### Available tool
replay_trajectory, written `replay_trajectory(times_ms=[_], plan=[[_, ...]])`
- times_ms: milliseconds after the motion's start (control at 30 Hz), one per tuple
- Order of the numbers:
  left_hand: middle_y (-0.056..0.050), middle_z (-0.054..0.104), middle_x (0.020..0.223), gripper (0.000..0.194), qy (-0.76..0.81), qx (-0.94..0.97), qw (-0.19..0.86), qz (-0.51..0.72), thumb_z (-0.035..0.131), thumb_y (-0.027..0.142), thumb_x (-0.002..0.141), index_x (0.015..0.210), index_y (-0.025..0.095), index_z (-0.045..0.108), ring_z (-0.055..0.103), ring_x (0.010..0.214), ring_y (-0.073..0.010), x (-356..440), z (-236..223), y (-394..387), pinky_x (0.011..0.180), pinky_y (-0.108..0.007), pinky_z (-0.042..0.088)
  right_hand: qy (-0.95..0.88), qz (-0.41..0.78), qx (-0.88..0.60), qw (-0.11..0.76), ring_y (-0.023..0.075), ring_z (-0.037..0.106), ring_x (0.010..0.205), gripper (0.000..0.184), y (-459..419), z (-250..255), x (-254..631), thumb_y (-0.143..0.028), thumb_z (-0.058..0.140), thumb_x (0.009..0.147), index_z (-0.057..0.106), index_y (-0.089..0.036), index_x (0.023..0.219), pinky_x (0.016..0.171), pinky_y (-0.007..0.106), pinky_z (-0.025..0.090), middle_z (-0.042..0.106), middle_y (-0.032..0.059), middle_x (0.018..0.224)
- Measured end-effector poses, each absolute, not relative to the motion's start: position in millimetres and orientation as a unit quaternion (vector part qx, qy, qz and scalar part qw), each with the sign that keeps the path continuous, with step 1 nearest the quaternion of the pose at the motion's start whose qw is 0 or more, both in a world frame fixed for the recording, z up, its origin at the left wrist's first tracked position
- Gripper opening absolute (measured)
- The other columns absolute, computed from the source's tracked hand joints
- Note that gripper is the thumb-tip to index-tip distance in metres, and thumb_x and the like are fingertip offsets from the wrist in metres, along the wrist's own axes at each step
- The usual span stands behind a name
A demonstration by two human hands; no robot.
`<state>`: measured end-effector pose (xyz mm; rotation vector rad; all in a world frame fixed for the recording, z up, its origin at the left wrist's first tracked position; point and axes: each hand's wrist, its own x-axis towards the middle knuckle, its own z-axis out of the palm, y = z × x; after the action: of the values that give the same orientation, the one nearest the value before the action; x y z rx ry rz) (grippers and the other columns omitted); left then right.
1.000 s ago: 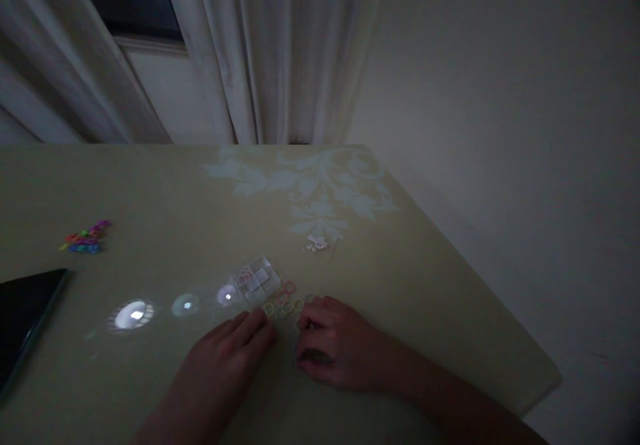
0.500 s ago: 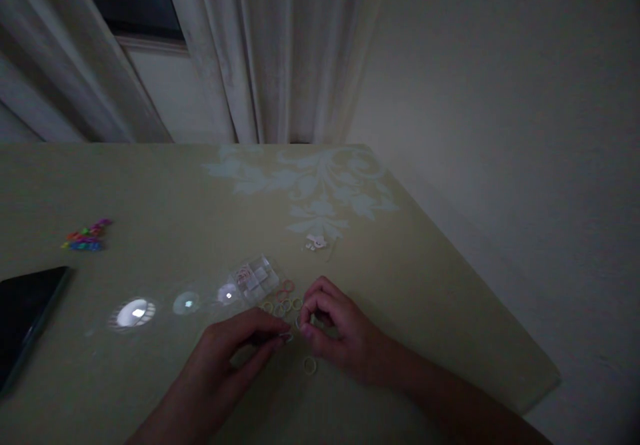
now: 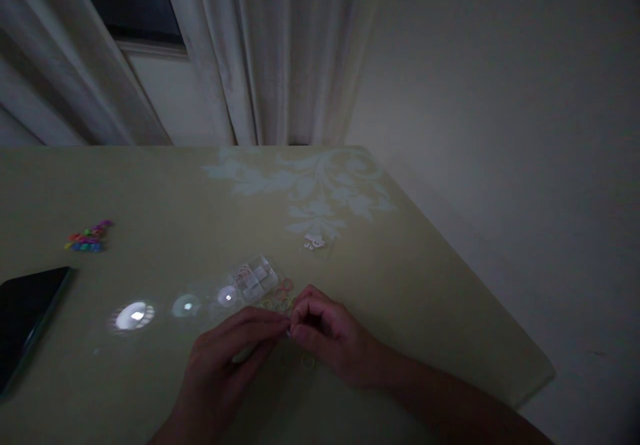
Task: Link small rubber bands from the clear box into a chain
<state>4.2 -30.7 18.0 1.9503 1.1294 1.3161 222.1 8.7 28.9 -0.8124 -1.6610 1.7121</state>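
My left hand [image 3: 235,348] pinches a tiny pale ring [image 3: 289,332], which is mostly hidden by the fingertips. My right hand [image 3: 333,338] is closed in a pinch right against the left fingertips. Whatever lies between its thumb and forefinger is too small and dark to make out. Beyond the fingers, several thin yellowish rings [image 3: 267,304] and pinkish rings [image 3: 287,285] lie on the table. Another yellowish ring [image 3: 309,362] rests below my right hand. A clear compartment box [image 3: 261,289] with small pinkish pieces inside stands behind my left hand.
Small white pieces [image 3: 315,241] lie farther back on the table [image 3: 425,298]. At the left are a pile of colourful small pieces [image 3: 90,238] and a dark flat device [image 3: 30,318]. Curtains [image 3: 265,51] hang behind the table, and a wall [image 3: 500,98] runs along its right.
My hands have come together at the fingertips, the right moving left towards the left hand. The small ring at my left fingertips is now more hidden.
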Motion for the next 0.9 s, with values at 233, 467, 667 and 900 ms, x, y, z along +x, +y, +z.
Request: replay_trajectory(times_ms=[233, 467, 667, 900], plan=[[-0.001, 0.077, 0.096, 0.025, 0.476, 0.693, 0.244, 0.484, 0.066, 0.012, 0.094, 0.107, 0.029, 0.078, 0.076, 0.088, -0.0151, 1.2, 23.7, -30.7, 0.077, -0.021, 0.061, -0.754, 0.507, -0.323, 0.264, 0.0151, 0.057, 0.090, 0.034, 13.1, 24.7, 229.1, -0.045, 0.085, 0.086, 0.071, -0.021, 0.105, 0.081, 0.027, 0.048, 0.058, 0.0021, 0.105], [0.002, 0.081, 0.095, 0.013, 0.527, 0.623, 0.258, 0.517, 0.069, 0.019, 0.092, 0.099, 0.028, 0.076, 0.078, 0.087, -0.0140, -2.2, 27.4, -29.1, 0.079, -0.018, 0.062, -0.935, 0.254, -0.230, 0.095, 0.0209, 0.062, 0.098, 0.017, 8.0, 19.6, 227.7, -0.034, 0.066, 0.102, 0.073, -0.018, 0.104, 0.093, 0.035, 0.050, 0.067, 0.0079, 0.108], [0.002, 0.082, 0.104, 0.023, 0.496, 0.669, 0.235, 0.501, 0.067, 0.017, 0.094, 0.106, 0.031, 0.080, 0.078, 0.094, -0.0132, -5.4, 24.3, -27.4, 0.082, -0.017, 0.061, -0.936, 0.216, -0.252, 0.119, 0.0208, 0.057, 0.086, 0.011, 5.0, 12.5, 223.5, -0.027, 0.065, 0.094, 0.067, -0.016, 0.094, 0.081, 0.034, 0.050, 0.064, 0.0077, 0.095], [0.002, 0.081, 0.095, 0.016, 0.477, 0.669, 0.318, 0.473, 0.071, 0.017, 0.092, 0.101, 0.029, 0.078, 0.078, 0.089, -0.0150, -1.9, 19.0, -29.4, 0.081, -0.021, 0.062, -0.762, 0.506, -0.300, 0.272, 0.0128, 0.051, 0.083, 0.010, 16.5, 33.5, 232.0, -0.030, 0.058, 0.102, 0.058, -0.020, 0.100, 0.071, 0.024, 0.044, 0.051, 0.0022, 0.102]])
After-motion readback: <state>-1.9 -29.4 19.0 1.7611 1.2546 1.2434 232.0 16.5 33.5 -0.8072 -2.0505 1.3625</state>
